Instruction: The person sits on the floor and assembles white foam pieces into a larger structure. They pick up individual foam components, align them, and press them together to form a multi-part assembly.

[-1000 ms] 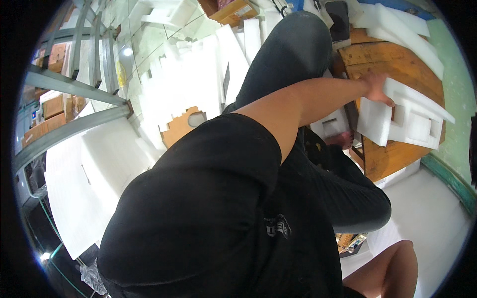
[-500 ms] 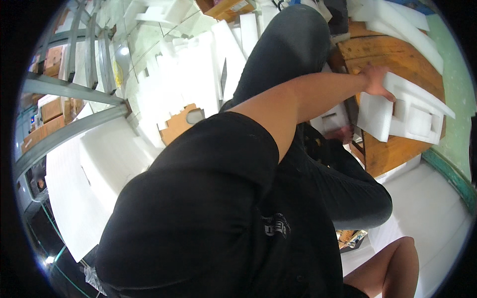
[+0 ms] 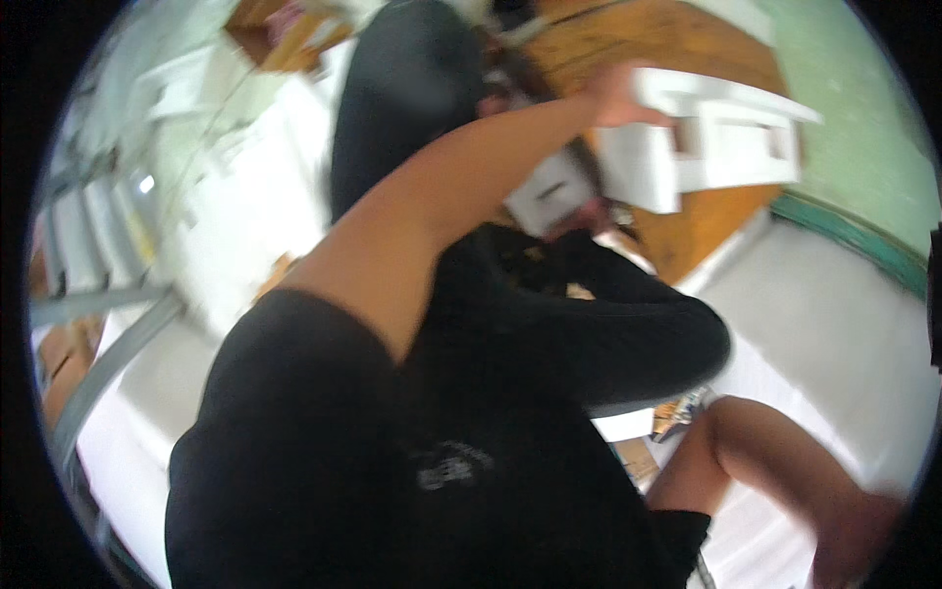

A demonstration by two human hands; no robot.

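Note:
My left hand (image 3: 626,100) reaches out to the upper right, closed on the near edge of a white foam packing insert (image 3: 751,147), with the thumb at its recess. The insert has a raised rectangular part and cut-out hollows. It rests on or just over a brown wooden board (image 3: 702,231); the blur hides which. At the lower right my right arm is bent, and my right hand (image 3: 859,535) hangs beside a white sheet-like surface. Motion smears its fingers, so I cannot make out whether it holds anything.
White foam pieces (image 3: 260,162) stand on the floor at the left. Beyond them is an open cardboard box (image 3: 280,39). A metal rack (image 3: 118,353) stands at the far left. My bent legs and a bare foot (image 3: 579,218) are close to the board. A green wall (image 3: 854,147) bounds the right.
The whole view has shifted, so the board and insert appear farther left and up. My right hand has come into view at the lower right. My left hand keeps its hold on the insert.

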